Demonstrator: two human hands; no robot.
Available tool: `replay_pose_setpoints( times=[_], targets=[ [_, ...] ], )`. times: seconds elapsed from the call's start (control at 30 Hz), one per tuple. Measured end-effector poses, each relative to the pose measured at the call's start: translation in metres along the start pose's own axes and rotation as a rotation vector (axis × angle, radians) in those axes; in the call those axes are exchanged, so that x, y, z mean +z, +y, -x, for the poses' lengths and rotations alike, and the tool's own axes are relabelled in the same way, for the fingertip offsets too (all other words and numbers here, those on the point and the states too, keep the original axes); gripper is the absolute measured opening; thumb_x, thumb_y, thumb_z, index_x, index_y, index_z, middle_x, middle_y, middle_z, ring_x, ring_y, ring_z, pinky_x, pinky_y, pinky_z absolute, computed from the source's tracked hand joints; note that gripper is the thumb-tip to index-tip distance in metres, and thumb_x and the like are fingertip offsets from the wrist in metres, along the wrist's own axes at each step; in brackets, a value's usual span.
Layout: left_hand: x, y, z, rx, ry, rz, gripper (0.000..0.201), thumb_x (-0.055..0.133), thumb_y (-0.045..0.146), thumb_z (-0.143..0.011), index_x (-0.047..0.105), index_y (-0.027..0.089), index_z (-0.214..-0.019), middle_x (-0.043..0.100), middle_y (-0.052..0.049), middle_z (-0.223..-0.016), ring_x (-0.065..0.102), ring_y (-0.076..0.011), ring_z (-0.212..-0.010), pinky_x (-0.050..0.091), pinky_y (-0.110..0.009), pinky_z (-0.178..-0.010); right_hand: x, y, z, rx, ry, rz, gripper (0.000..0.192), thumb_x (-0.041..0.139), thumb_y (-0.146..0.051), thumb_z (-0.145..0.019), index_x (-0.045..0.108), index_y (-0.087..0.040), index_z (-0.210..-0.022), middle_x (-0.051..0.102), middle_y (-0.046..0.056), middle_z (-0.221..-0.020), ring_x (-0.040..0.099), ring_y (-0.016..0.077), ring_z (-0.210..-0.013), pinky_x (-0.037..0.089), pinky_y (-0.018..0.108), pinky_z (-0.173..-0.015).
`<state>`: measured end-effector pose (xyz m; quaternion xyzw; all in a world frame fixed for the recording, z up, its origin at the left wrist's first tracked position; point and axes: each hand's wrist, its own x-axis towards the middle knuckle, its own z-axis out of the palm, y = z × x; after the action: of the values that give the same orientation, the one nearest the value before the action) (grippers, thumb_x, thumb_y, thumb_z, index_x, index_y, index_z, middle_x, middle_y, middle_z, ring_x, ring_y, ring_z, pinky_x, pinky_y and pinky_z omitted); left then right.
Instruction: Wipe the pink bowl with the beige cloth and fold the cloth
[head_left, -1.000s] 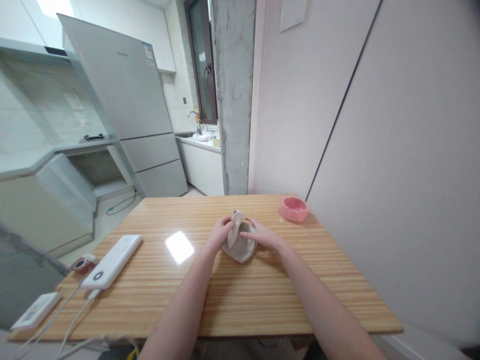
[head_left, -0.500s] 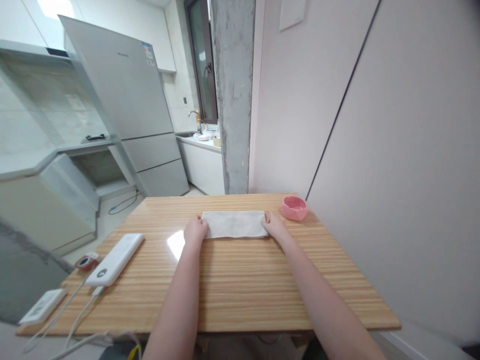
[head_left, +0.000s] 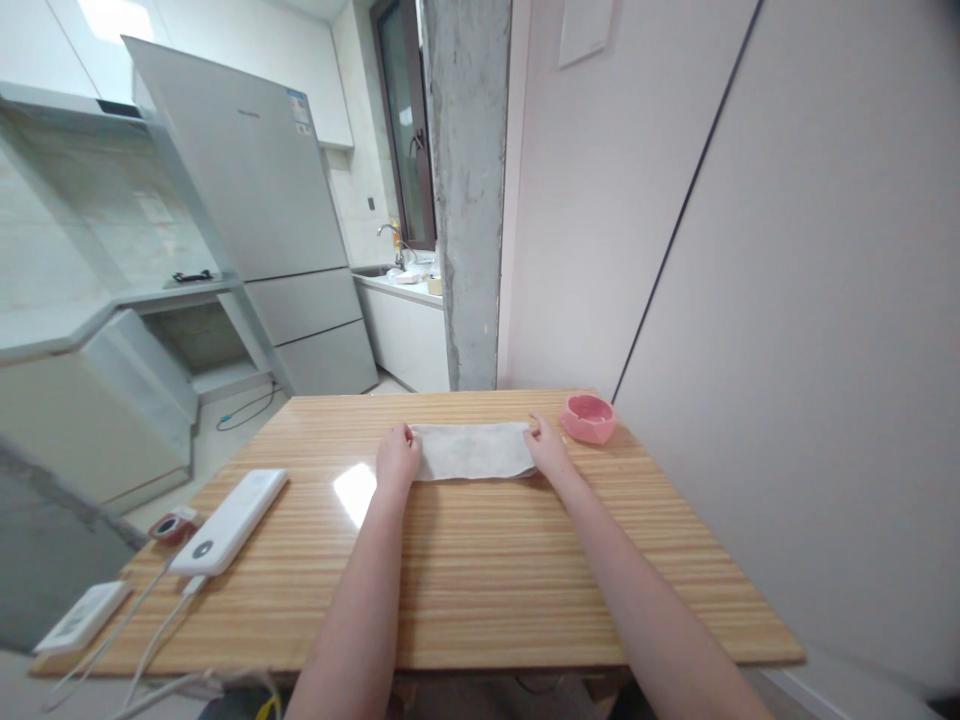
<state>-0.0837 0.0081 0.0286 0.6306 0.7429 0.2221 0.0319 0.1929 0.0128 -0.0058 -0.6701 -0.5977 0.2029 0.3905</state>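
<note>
— Pale grey cloth (head_left: pixel 472 450) lies spread flat across the far half of our wooden table (head_left: pixel 480 590), stretched lengthwise. Why are we holding it by both ends?

— We judge it keeps the strip taut and smooth. Our left hand (head_left: pixel 397 458) sits on its left end, fingers curled down over the edge, pinching it as far as we can see. Our right hand (head_left: pixel 548 452) does the same at the right end, fingertips bent onto the corner.

— And our arms?

— Both forearms reach straight out from the near edge, wrists low, knuckles up, hands well apart with the cloth between them.

— What's around us?

— A pink bowl (head_left: pixel 589 417) stands just beside our right hand. A white power bank (head_left: pixel 229 521) lies far left, its cables trailing off the table.
</note>
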Motion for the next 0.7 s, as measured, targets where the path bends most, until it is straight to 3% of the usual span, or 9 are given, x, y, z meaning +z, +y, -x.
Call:
replay_pose_setpoints(
  times=[0.13,0.23,0.47,0.7],
  targets=[
    [0.002,-0.003,-0.001,-0.102,-0.179,0.054,0.029,0.037,0.026,-0.089,0.051,0.014,-0.111,0.069,-0.015,-0.096,0.066,-0.0253,-0.090,0.046,-0.032,-0.074,0.002,0.000,0.003,0.008,-0.195,0.000,0.055,0.056,-0.011,-0.074,0.050,-0.013,-0.128,0.066,0.011,-0.113,0.062,0.0195,-0.101,0.047,0.026,-0.086],
    [-0.001,-0.005,-0.001,-0.052,-0.249,0.074,0.045,0.048,0.021,-0.082,0.044,0.015,-0.127,0.068,-0.016,-0.106,0.065,-0.0260,-0.098,0.046,-0.032,-0.079,0.001,0.001,0.002,0.025,-0.220,0.085,0.057,0.052,-0.004,-0.073,0.050,-0.013,-0.128,0.062,0.012,-0.122,0.059,0.0196,-0.112,0.044,0.026,-0.094],
    [-0.003,0.003,0.000,-0.006,0.048,0.244,0.050,0.040,0.023,-0.089,0.033,0.015,-0.138,0.063,-0.016,-0.118,0.062,-0.0256,-0.105,0.045,-0.034,-0.087,-0.001,-0.002,0.001,0.095,-0.114,0.165,0.049,0.039,-0.009,-0.087,0.042,-0.012,-0.136,0.062,0.014,-0.123,0.057,0.0197,-0.116,0.040,0.027,-0.097],
    [0.012,-0.007,-0.003,-0.047,-0.135,0.094,0.034,0.045,0.014,-0.082,0.056,0.014,-0.114,0.065,-0.015,-0.113,0.059,-0.0252,-0.108,0.044,-0.032,-0.090,-0.006,0.000,0.005,0.084,-0.122,0.304,0.039,0.047,-0.019,-0.088,0.051,-0.015,-0.126,0.066,0.013,-0.114,0.059,0.0216,-0.110,0.042,0.028,-0.091]
  ],
)
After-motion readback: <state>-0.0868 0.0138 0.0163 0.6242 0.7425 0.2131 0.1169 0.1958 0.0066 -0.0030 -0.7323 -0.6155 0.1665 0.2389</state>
